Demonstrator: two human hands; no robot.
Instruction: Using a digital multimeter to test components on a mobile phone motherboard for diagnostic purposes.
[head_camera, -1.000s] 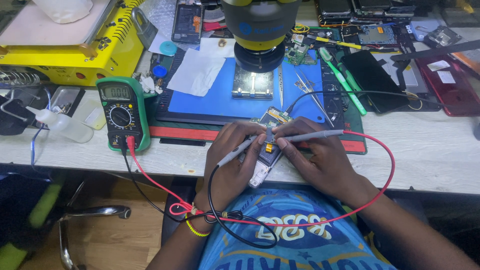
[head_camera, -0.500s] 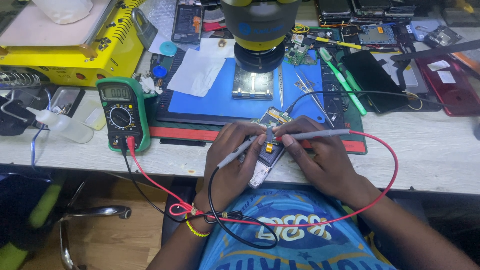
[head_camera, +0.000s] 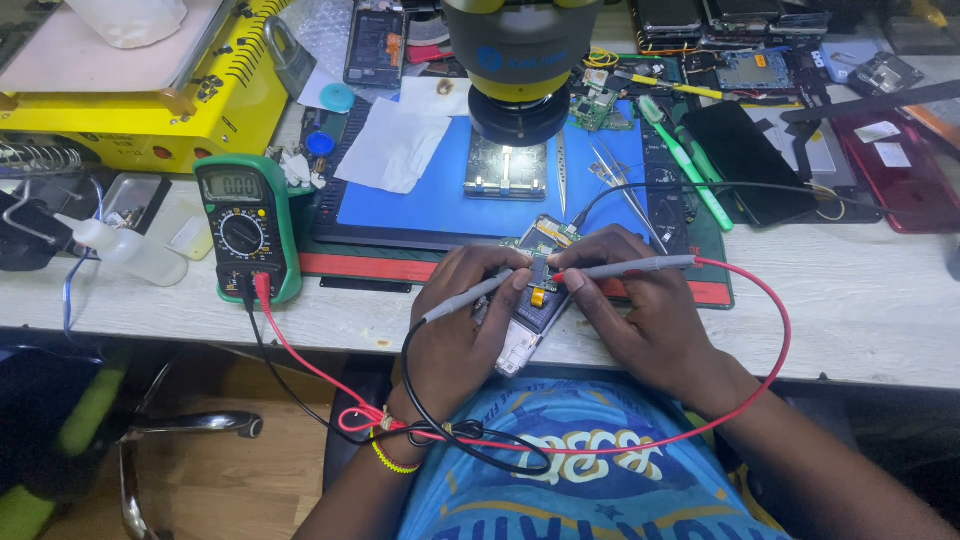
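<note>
An opened phone (head_camera: 535, 300) with its circuit board showing lies at the table's front edge between my hands. My left hand (head_camera: 462, 320) holds a grey probe (head_camera: 470, 298) with a black lead, its tip on the board. In my right hand (head_camera: 640, 300) is a second grey probe (head_camera: 640, 267) with a red lead, its tip meeting the same spot. Both leads loop down over my lap and run to a green multimeter (head_camera: 245, 225) at the left.
A microscope head (head_camera: 520, 60) hangs over a blue work mat (head_camera: 420, 205) holding a small board clamp. Tweezers (head_camera: 615, 170), green tools, phone parts and a red phone back (head_camera: 900, 170) lie right. A yellow machine (head_camera: 130, 90) and squeeze bottle (head_camera: 130, 250) stand left.
</note>
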